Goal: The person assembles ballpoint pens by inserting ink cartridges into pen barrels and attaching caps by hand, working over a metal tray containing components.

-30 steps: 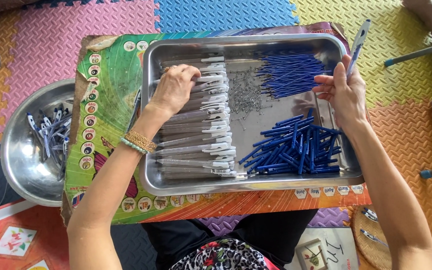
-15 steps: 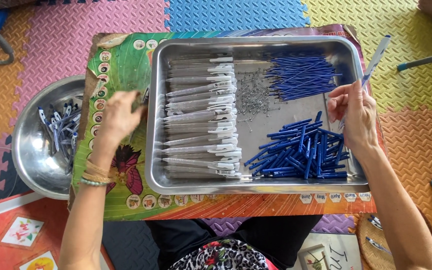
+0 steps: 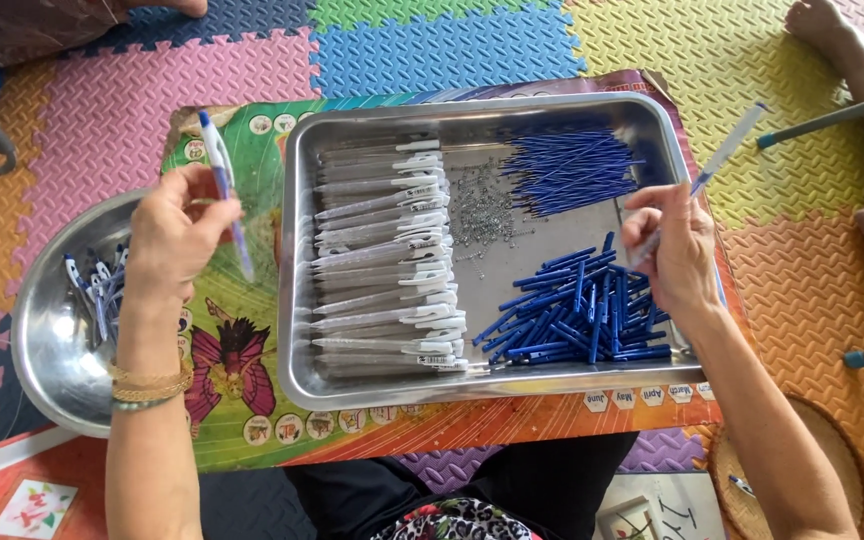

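My left hand [image 3: 174, 235] holds an assembled pen [image 3: 225, 190] with a blue tip, just left of the steel tray [image 3: 297, 300] and above the round steel bowl [image 3: 47, 350]. My right hand [image 3: 674, 250] pinches a clear pen barrel [image 3: 727, 155] that points up and right, over the tray's right side. Inside the tray lie a stack of clear barrels with white clips [image 3: 387, 260] at the left, several small springs [image 3: 480, 210] in the middle, thin blue refills [image 3: 567, 165] at the top right and blue pen ends [image 3: 572, 315] at the bottom right.
The bowl holds several finished pens [image 3: 97, 290]. The tray rests on a colourful printed board [image 3: 232, 380] over foam floor mats. Another person's foot [image 3: 832, 30] is at the top right. A woven round mat [image 3: 832, 470] lies at the bottom right.
My left hand left the stack of barrels, moved left out of the tray and now holds a pen over the bowl's edge. My right hand keeps its barrel, almost in place.
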